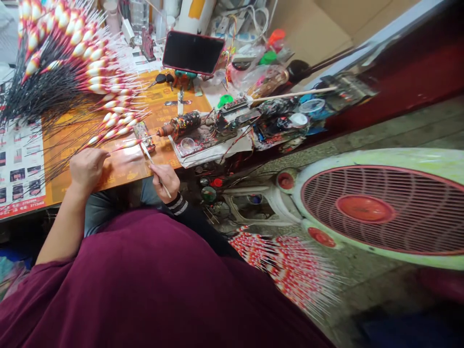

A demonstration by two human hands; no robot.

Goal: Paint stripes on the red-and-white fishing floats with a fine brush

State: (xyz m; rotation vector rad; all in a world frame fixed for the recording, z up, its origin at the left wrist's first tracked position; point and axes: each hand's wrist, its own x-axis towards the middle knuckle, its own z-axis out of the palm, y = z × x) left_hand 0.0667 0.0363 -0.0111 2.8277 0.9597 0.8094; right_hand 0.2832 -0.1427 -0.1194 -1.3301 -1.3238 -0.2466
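Note:
My left hand (87, 166) is closed on the thin stem of a white, yellow and red fishing float (130, 143). The float lies level over the table's front, its far tip reaching toward the orange-brown nose of a paint-spattered motor (185, 123). In my right hand (166, 181) is a slim, light-coloured brush (148, 153), slanted up and left. Its tip meets or overlaps the float's right end; actual contact cannot be made out. Just behind the float sits a small paint-stained block (142, 130).
Many finished-looking floats (74, 36) fan out at the left. A phone (194, 52) stands at the back, beside keys (165, 78). Paint-stained devices and caps crowd the right side. A large fan (366, 208) and another bunch of floats (290, 263) are lower right.

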